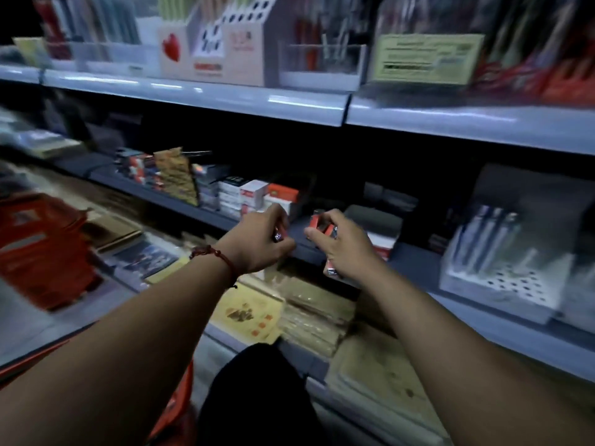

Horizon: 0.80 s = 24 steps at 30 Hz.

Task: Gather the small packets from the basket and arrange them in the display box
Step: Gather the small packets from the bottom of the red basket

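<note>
Red packets (317, 224) up in both hands! The left hand (257, 241), red cord (212, 254) on its wrist, has its fingers curled round one packet (278, 236). Just at its three o'clock, the right hand (343, 251) has its fingers gripping a cluster, with another poking out below at six o'clock. Both hands hover at the front edge of the middle shelf (145, 194), dead centre of view. White-and-red boxes (254, 193) are stacked at twelve o'clock from the left hand. Way out at nine o'clock, blurred, sits the red basket (42, 252). Which box is the display box, I cannot tell.
</note>
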Motion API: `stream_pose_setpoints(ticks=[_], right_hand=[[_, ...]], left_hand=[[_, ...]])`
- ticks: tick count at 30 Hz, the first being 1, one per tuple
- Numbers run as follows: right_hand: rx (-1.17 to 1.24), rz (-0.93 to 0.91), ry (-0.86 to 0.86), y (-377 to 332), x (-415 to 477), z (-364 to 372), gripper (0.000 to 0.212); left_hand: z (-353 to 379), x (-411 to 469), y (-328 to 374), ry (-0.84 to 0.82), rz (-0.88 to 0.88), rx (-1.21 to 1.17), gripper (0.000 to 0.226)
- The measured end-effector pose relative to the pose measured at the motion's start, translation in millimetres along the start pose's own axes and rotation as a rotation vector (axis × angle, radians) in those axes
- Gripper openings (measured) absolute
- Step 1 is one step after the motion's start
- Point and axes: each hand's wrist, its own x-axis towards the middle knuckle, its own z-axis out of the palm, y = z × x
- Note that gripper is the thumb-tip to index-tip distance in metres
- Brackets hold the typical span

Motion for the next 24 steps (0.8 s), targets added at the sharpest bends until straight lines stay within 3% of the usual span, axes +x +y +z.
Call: stream_pose_setpoints(ticks=[4, 11, 14, 20, 24], right_hand=[[0.050, 0.044, 0.184, 32.5, 12.6, -47.9, 0.022], [0.056, 0.237, 0.358, 84.5, 57.4, -71.7, 0.048], [-0.002, 0.348, 0.266, 94.3, 77.5, -66.8, 0.045], [-0.322, 0.422, 0.061, 105.0, 111.1, -47.2, 0.039], [-0.518, 0.390, -0.014, 113.7, 104.2, -48.0, 0.037]], left_hand=[[41.2, 41.6, 42.7, 0.035, 0.042, -0.148, 0.027], [98.5, 112.4, 70.2, 0.197, -0.285, -0.516, 0.025], [120.9, 143.7, 66.5, 0.198, -0.389, -0.625, 0.012], [150.8, 174.2, 58.7, -0.018, -0.536, -0.707, 0.023], [140.0, 162.6, 53.9, -0.142, -0.495, -0.918, 0.005]])
